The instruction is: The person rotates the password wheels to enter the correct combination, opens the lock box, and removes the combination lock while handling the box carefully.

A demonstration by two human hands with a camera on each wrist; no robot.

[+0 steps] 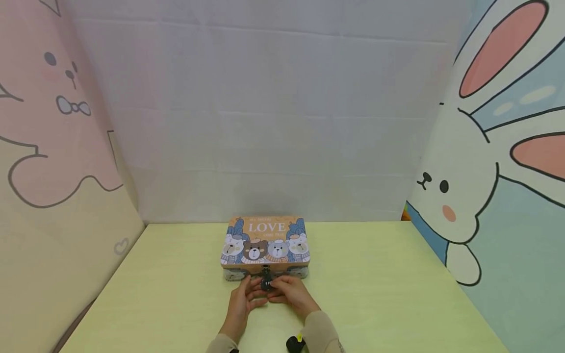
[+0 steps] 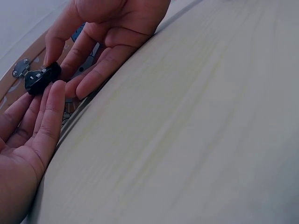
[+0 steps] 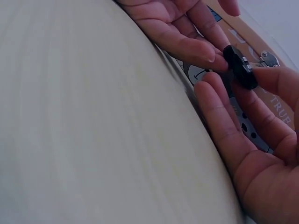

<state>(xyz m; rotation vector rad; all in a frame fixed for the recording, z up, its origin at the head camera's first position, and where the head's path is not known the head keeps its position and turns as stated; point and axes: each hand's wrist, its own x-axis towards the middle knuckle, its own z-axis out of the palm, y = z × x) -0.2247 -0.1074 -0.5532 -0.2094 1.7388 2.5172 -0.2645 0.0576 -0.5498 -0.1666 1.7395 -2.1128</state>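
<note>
A tin box (image 1: pixel 265 245) with LOVE and cartoon bears on its lid stands closed on the table, its metal clasp (image 2: pixel 21 67) facing the person. At the clasp is a small black combination padlock (image 1: pixel 266 284) with pale dial marks along one side. The right hand (image 1: pixel 293 294) pinches the padlock (image 3: pixel 243 70) between thumb and fingers. From the other side, the left hand (image 1: pixel 238 306) reaches in with nearly straight fingers (image 2: pixel 53 105), their tips against the padlock's end. The left thumb stands apart from it. The fingers partly hide the box front.
A pale yellow-green table (image 1: pixel 375 274) spreads around the box. Behind it hangs a white cloth backdrop (image 1: pixel 273 122), with cartoon-printed panels on both sides. Beside the right sleeve (image 1: pixel 320 333) is a rounded black object (image 1: pixel 295 344) with a yellow bit.
</note>
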